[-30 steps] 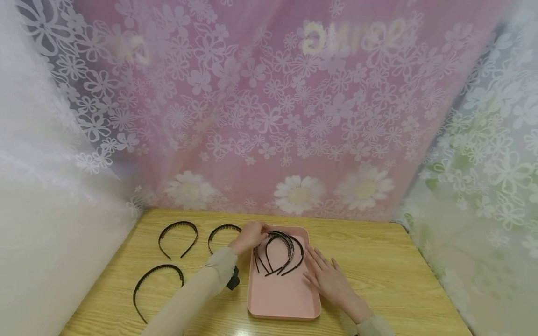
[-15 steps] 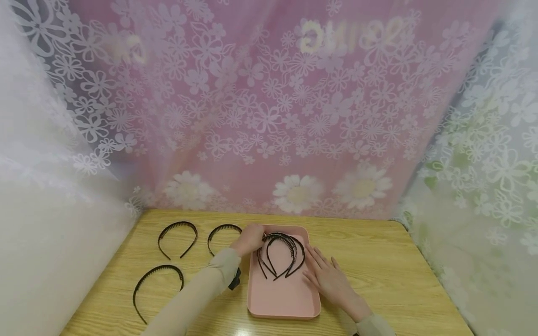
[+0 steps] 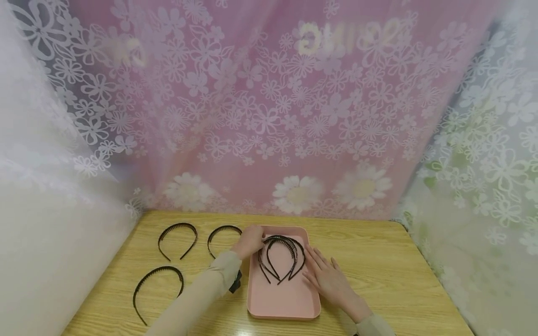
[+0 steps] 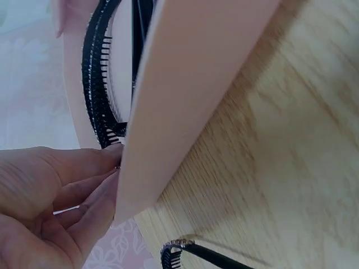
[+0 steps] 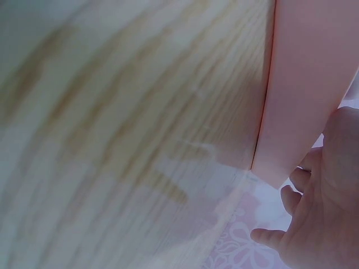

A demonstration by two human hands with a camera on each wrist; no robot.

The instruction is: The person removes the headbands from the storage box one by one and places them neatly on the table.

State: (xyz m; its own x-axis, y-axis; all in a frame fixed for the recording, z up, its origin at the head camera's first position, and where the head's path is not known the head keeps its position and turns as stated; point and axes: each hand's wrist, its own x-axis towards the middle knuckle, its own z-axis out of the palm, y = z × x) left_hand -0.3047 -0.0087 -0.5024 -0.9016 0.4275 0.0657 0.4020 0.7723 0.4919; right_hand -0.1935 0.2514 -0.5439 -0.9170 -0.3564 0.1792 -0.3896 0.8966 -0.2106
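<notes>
At pink rectangular tray, far-left corner, left hand pinches black arched headband, tips nearward. Right hand at right edge, straight-fingered.

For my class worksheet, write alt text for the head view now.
A person's left hand holds one of several overlapping black headbands in a pink tray, while the right hand, fingers extended, touches the tray's right side. More headbands lie left of it on a wooden table, before a pink flowered backdrop.
</notes>
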